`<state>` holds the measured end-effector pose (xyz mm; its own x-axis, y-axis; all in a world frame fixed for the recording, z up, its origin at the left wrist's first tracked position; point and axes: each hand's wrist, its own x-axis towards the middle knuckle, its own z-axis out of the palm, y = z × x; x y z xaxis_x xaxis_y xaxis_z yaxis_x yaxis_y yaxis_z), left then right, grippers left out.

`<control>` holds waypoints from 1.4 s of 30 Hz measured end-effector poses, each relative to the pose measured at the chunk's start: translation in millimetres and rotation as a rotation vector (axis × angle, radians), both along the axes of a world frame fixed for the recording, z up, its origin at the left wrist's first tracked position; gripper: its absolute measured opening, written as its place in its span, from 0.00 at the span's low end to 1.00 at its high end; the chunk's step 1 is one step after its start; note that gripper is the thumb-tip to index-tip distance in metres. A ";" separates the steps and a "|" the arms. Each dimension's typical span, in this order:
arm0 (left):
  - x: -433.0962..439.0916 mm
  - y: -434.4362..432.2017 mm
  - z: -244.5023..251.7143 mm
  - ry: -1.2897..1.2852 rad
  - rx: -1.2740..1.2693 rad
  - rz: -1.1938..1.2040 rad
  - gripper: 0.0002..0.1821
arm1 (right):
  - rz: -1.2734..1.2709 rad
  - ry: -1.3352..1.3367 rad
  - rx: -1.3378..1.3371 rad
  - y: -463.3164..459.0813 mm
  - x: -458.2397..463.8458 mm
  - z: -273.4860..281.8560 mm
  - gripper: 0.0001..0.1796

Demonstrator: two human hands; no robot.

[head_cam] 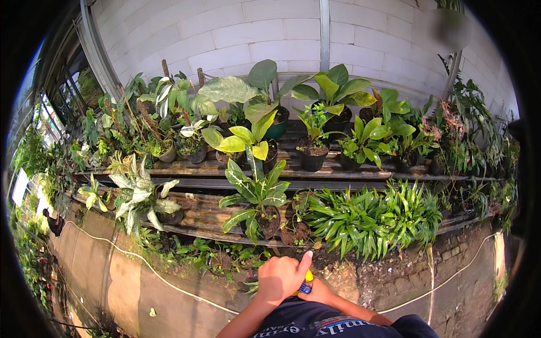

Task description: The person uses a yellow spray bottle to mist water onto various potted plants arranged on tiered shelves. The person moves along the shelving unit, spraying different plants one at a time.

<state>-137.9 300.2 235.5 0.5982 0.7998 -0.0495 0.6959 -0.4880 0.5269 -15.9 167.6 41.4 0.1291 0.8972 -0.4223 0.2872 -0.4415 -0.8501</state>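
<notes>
My left hand (280, 273) is closed around a yellow-and-blue handheld object (305, 288), its thumb pointing up and away from me. My right hand (318, 291) grips the same object from the other side, close against my body. Between the two hands only small yellow and blue parts show, so its exact kind is hidden. Just beyond my hands, small terracotta-coloured pots (295, 233) sit on the lower shelf. Beside them stands a dieffenbachia-like potted plant (255, 196) with pale-marked leaves.
Two tiers of corrugated shelving (203, 211) carry many potted plants before a white block wall (266, 34). Dense strap-leaved plants (376, 215) overhang the lower edge at right. A pale hose (143, 260) crosses the paving (122, 291). A dark-clothed person (55, 223) is far left.
</notes>
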 end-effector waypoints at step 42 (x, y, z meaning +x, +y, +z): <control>-1.8 -1.9 -31.9 0.072 -0.018 -0.008 0.39 | 0.062 0.010 0.030 -7.2 3.5 -31.1 0.22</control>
<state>-139.6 298.4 203.6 0.5991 0.7935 -0.1070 0.7285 -0.4848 0.4840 -12.3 160.4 10.4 0.0685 0.9155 -0.3964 0.3047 -0.3975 -0.8655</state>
